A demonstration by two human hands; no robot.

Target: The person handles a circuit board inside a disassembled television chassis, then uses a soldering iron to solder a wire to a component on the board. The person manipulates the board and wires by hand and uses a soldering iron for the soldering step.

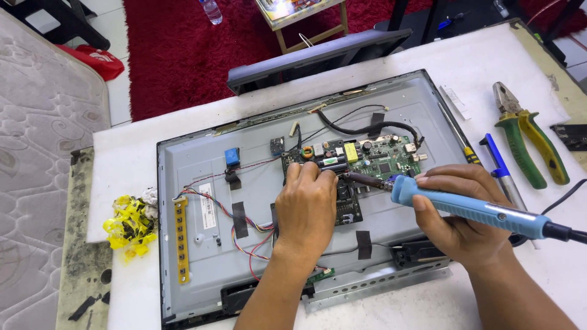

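Observation:
An opened flat screen's grey metal back panel (202, 244) lies on the white table. A green circuit board (382, 157) with many parts sits near its middle. My left hand (306, 205) rests on the board's left part, fingertips pressed down near a black component. My right hand (455, 214) grips a blue soldering iron (471, 208), whose dark tip reaches the board beside my left fingertips. Coloured wires (241, 223) run from the board to a yellow button strip (181, 238) at the panel's left.
Green and yellow pliers (526, 143), a blue-handled tool (498, 165) and a screwdriver (458, 137) lie right of the panel. A yellow crumpled wad (128, 226) sits at the left. A dark plastic cover (318, 58) leans behind the panel. Red carpet lies beyond.

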